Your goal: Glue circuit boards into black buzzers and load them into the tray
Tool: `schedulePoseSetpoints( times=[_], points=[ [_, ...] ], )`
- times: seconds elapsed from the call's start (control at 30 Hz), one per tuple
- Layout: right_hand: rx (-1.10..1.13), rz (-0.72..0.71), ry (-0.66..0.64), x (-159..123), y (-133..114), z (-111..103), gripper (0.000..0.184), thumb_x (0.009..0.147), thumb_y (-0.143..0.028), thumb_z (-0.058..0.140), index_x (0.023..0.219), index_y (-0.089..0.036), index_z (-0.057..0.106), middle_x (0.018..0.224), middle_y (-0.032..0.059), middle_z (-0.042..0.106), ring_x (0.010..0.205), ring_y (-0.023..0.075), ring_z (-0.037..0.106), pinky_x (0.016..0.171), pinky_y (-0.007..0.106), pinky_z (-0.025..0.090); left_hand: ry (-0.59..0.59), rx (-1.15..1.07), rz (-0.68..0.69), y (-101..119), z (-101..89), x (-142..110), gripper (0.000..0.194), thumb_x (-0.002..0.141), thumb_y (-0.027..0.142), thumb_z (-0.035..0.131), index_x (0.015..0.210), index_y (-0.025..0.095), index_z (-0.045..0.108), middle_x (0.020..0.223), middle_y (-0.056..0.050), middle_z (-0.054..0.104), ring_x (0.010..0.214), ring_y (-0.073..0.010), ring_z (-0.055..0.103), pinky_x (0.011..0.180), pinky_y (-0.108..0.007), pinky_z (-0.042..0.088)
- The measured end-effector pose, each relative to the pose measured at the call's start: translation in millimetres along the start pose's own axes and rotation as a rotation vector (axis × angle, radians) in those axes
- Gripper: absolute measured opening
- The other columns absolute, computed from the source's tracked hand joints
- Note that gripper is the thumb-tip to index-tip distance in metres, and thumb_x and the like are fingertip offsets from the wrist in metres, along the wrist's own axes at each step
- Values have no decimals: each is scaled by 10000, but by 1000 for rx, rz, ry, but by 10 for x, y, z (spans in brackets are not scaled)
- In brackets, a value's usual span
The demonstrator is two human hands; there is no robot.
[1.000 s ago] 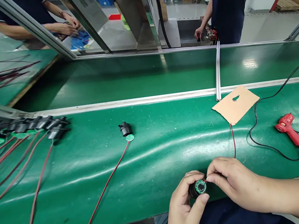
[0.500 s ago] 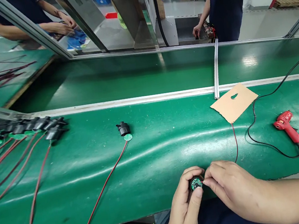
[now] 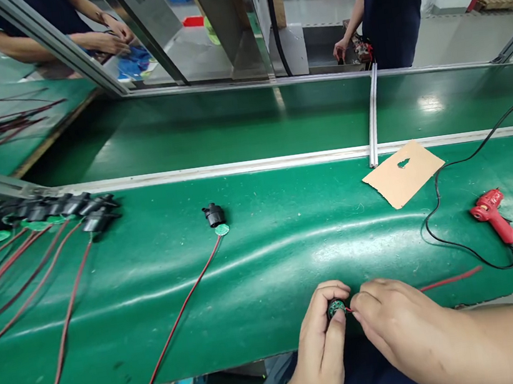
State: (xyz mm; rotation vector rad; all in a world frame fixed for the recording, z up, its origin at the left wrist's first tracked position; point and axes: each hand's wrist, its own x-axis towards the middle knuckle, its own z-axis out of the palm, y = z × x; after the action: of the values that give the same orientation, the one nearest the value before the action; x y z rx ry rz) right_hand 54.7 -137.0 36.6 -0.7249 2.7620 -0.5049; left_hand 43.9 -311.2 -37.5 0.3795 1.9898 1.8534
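My left hand is closed around a small round black housing, its thumb on the green circuit board at the housing's face. Right beside it, my right hand pinches a red wire close to the board. The wire's other end sticks out behind the right hand over the green tabletop. Most of the housing is hidden by my fingers. Farther off on the mat lies a black cylindrical part with a green disc and a long red wire.
Several black parts with red wires are lined up at the left. A piece of cardboard and a red glue gun with a black cord lie at the right. Beyond the metal frame are two people.
The red wire's loose end has swung from near the cardboard down to the right. My left thumb has come over the circuit board, and my right hand stays close to its edge.
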Motion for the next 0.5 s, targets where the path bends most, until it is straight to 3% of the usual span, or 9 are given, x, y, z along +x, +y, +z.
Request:
schedulePoseSetpoints(
  times=[0.2, 0.5],
  points=[
    [-163, 23, -47, 36, -26, 102, 242, 819, -43, 583, 1027, -118, 680, 908, 118, 739, 820, 244, 703, 753, 345, 569, 10, -14, 14, 1, 24, 1, 224, 1050, 283, 368, 1087, 234, 583, 1148, -62, 611, 1113, -201, 585, 995, -339, 465],
    [-94, 52, -262, 245, -50, -147, 172, 835, -87, 601, 972, -117, 700, 835, 91, 741, 720, 207, 698, 648, 296, 510, -2, -39, 36, -29, 62, 26, 183, 1027, 228, 376, 1023, 228, 558, 1076, -52, 631, 965, -187, 591, 882, -333, 479]
  ],
)
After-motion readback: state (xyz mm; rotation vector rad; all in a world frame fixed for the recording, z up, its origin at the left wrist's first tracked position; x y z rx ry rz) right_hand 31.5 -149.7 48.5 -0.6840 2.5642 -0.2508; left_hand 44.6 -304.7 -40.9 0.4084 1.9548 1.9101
